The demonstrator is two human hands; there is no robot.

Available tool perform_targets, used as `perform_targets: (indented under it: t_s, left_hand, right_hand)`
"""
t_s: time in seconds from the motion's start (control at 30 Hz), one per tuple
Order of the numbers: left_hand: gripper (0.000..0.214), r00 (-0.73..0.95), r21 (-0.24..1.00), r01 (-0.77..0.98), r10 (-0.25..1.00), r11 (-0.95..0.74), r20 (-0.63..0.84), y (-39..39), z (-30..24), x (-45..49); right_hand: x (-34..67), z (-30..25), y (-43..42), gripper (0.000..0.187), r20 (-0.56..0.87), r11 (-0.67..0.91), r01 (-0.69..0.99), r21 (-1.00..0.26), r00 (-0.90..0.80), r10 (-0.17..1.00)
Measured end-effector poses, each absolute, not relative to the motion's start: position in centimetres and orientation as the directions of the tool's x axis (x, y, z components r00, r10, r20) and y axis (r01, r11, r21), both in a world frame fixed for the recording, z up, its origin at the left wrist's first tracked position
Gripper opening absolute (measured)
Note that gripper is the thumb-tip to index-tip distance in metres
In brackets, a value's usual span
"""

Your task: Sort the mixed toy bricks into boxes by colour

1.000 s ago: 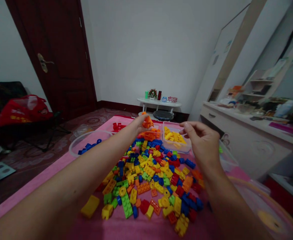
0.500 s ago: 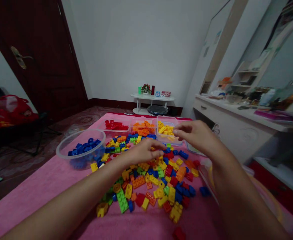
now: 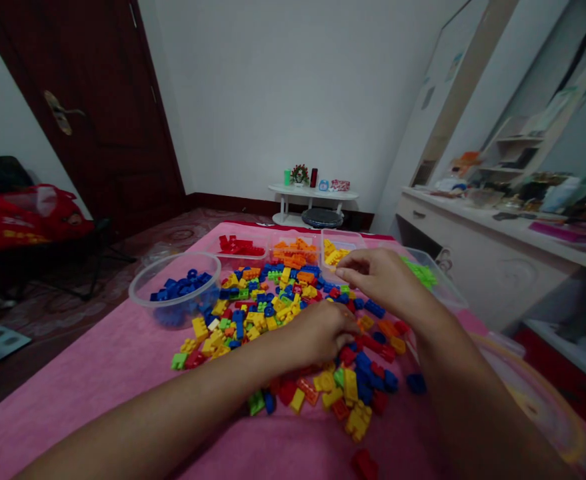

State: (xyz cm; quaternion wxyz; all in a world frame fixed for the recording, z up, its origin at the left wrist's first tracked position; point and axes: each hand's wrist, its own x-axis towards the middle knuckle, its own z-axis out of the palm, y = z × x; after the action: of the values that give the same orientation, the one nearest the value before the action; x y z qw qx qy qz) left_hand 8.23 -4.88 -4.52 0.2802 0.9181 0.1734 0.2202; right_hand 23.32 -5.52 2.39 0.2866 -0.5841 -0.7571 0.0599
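A heap of mixed plastic building bricks [image 3: 273,313] lies on a pink cloth [image 3: 113,373]. My left hand [image 3: 323,331] rests low on the heap with fingers curled among the bricks; what it grips is hidden. My right hand [image 3: 377,280] hovers just above the far right side of the heap, fingers bent and pinched together near the yellow-brick tub [image 3: 340,248]. Behind the heap stand a tub of orange bricks [image 3: 293,251], a tub of red bricks [image 3: 237,247] and a round clear bowl of blue bricks [image 3: 175,290].
A clear tub of green bricks [image 3: 425,273] stands at the right. Beyond it runs a white dresser [image 3: 497,260]. A small white table [image 3: 317,197] stands by the far wall, a dark door [image 3: 93,120] at left, and a red bag [image 3: 27,217] on a chair.
My left hand came back from the orange tub, where it held an orange brick, and dropped onto the near part of the heap. My right hand lowered slightly toward the heap.
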Motion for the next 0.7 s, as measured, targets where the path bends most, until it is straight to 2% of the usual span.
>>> perform_targets:
  t_s: [0.07, 0.13, 0.2, 0.27, 0.4, 0.5, 0.6, 0.7]
  left_hand:
    - [0.025, 0.753, 0.698, 0.222, 0.574, -0.680, 0.320, -3.5, -3.6, 6.6]
    - [0.023, 0.616, 0.850, 0.235, 0.748, -0.472, 0.246, -2.1, -2.6, 4.8]
    - [0.021, 0.491, 0.954, 0.154, 0.858, -0.256, 0.151, -1.0, -1.6, 3.1]
    - [0.018, 0.377, 0.991, 0.026, 0.919, -0.132, 0.112, -0.2, -0.9, 1.8]
    - [0.018, 0.264, 0.985, -0.162, 0.959, -0.059, 0.100, 0.7, -0.5, 0.6]
    - [0.018, 0.253, 0.979, -0.199, 0.964, -0.036, 0.087, 0.9, -0.7, 0.5]
    - [0.016, 0.259, 0.981, -0.192, 0.964, -0.007, 0.058, 0.9, -0.8, 0.6]
    - [0.015, 0.267, 0.978, -0.208, 0.961, -0.018, 0.074, 0.9, -0.8, 0.6]
  right_hand:
    - [22.8, 2.3, -5.6, 0.019, 0.352, 0.310, 0.854, -0.418, -0.163, 0.922]
    - [22.0, 2.3, -5.7, 0.019, 0.333, 0.310, 0.859, -0.407, -0.177, 0.926]
    - [20.9, 2.0, -6.0, 0.018, 0.305, 0.325, 0.864, -0.384, -0.213, 0.928]
    - [19.6, 1.4, -6.4, 0.016, 0.242, 0.369, 0.862, -0.346, -0.299, 0.923]
    - [16.1, -0.3, -7.9, 0.021, -0.013, 0.519, 0.812, -0.269, -0.541, 0.841]
    - [13.9, -1.2, -8.9, 0.021, -0.151, 0.546, 0.829, -0.123, -0.559, 0.815]
    - [13.2, -1.4, -9.2, 0.015, -0.169, 0.539, 0.842, -0.022, -0.535, 0.828]
    - [13.7, -1.3, -9.0, 0.014, -0.093, 0.541, 0.834, -0.109, -0.551, 0.829]
